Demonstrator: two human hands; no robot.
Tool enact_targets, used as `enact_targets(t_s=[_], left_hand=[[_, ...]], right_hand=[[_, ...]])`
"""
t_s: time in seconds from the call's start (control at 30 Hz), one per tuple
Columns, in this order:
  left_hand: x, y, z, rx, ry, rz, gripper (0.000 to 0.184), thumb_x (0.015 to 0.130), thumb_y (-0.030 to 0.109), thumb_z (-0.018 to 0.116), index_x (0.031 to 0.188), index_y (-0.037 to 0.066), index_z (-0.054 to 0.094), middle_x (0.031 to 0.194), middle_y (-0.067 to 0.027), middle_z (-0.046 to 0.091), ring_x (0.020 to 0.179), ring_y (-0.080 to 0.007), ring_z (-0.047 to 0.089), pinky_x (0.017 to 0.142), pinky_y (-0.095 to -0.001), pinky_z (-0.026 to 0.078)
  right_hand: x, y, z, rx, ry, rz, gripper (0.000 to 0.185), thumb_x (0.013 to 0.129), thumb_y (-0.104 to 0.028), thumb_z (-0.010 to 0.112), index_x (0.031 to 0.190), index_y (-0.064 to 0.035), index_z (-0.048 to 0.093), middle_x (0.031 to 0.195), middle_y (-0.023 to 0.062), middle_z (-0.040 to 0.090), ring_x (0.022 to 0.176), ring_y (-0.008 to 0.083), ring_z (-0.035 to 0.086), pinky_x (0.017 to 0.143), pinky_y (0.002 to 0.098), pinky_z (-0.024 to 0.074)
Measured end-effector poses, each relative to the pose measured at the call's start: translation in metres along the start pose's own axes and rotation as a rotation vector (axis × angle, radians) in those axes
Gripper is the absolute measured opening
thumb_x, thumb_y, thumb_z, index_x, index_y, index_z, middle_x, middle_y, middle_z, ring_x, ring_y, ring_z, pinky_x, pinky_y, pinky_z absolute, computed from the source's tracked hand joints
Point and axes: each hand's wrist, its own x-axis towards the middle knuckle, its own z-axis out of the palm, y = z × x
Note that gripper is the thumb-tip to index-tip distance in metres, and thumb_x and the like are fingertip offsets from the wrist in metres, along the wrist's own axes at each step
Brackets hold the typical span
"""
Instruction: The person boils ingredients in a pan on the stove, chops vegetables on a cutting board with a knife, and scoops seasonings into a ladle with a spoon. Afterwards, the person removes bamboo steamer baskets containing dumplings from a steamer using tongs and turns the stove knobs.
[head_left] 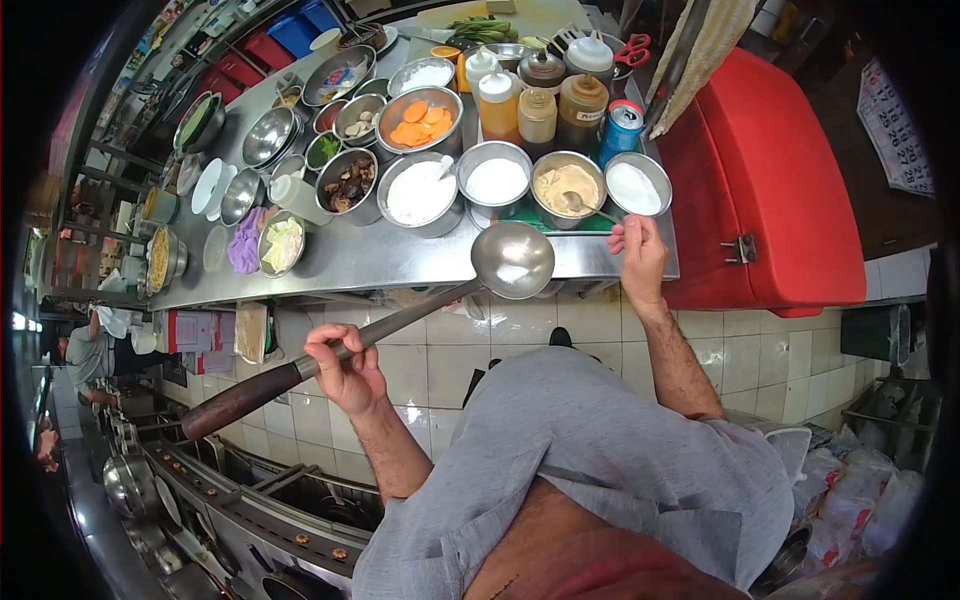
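My left hand (346, 372) is closed round the metal shaft of a large ladle (512, 262), just above its dark wooden handle. The ladle's bowl faces up near the table's front edge, with a little white stuff inside. Pinched in my right hand (640, 255) is the handle of a small spoon (576, 201). The spoon's head rests in a steel bowl of tan powder (562, 185). Beside it stand a bowl of white granules (633, 188) on the right and another white-filled bowl (497, 180) on the left. A larger bowl of white powder (420, 194) is further left.
Bowls of sliced carrot (420, 123) and dark mushrooms (350, 184) share the steel table (400, 262) with squeeze bottles (499, 107) and a blue can (622, 130). A red cooler (750, 180) stands right of the table. Stove burners (310, 490) lie at lower left. Another person (90, 350) is at far left.
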Motion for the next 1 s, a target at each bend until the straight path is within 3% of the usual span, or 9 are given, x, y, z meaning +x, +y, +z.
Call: enact_targets(t_s=[0.37,0.57,1.0], left_hand=[[-0.007,-0.001,-0.003,0.009,-0.006,0.006,0.04,0.094,0.044,0.039,0.09,0.006,0.052,0.069,-0.0034,0.047,0.047,-0.0052,0.033,0.039,-0.016,0.03],[-0.008,0.001,-0.002,0.01,0.007,0.015,0.04,0.093,0.045,0.04,0.089,0.007,0.051,0.069,-0.0031,0.046,0.047,-0.0055,0.032,0.039,-0.0163,0.028],[-0.002,-0.005,0.013,-0.035,-0.029,0.004,0.04,0.093,0.045,0.039,0.089,0.007,0.051,0.069,-0.0036,0.046,0.048,-0.0052,0.033,0.04,-0.0169,0.031]], right_hand=[[0.008,0.014,0.016,0.259,-0.041,0.167,0.024,0.094,-0.02,0.044,0.092,0.0035,0.051,0.074,0.0113,0.06,0.058,0.0142,0.06,0.05,0.0248,0.0478],[0.014,0.015,-0.001,0.423,0.12,0.256,0.024,0.093,-0.02,0.044,0.093,0.0042,0.047,0.074,0.015,0.059,0.057,0.0189,0.061,0.049,0.0272,0.0497],[0.015,0.025,-0.012,0.57,0.138,0.366,0.024,0.093,-0.02,0.043,0.095,0.0042,0.044,0.076,0.0171,0.058,0.058,0.0225,0.061,0.049,0.0289,0.0506]])
